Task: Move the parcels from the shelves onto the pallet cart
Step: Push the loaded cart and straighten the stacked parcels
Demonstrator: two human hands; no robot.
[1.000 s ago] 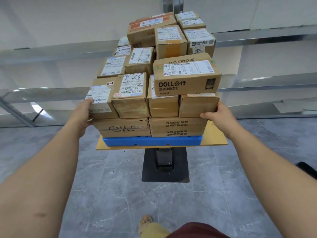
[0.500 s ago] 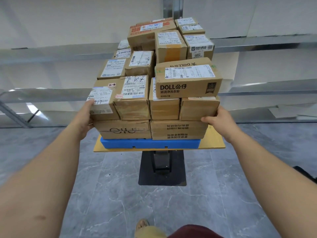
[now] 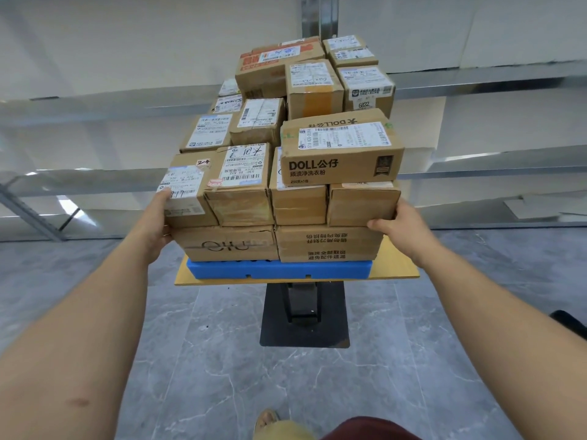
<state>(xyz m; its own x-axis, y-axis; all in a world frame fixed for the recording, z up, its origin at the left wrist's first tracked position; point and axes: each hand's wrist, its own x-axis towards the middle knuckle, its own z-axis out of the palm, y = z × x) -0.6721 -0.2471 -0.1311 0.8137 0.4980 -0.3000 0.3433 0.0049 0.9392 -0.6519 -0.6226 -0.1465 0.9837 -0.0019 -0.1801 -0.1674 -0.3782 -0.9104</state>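
The parcels (image 3: 305,147) stand stacked in several layers on the blue pallet (image 3: 279,269), which lies on the cart's yellow board (image 3: 397,268) — the metal shelves (image 3: 476,81) run behind. At the pallet's near left corner the left hand (image 3: 155,223) presses straight fingers flat against the side of a labelled parcel (image 3: 187,198). At the near right corner the right hand (image 3: 403,228) grips a plain parcel (image 3: 362,204) lying under the DOLL box (image 3: 340,166) — thumb on its front face, fingers round the side.
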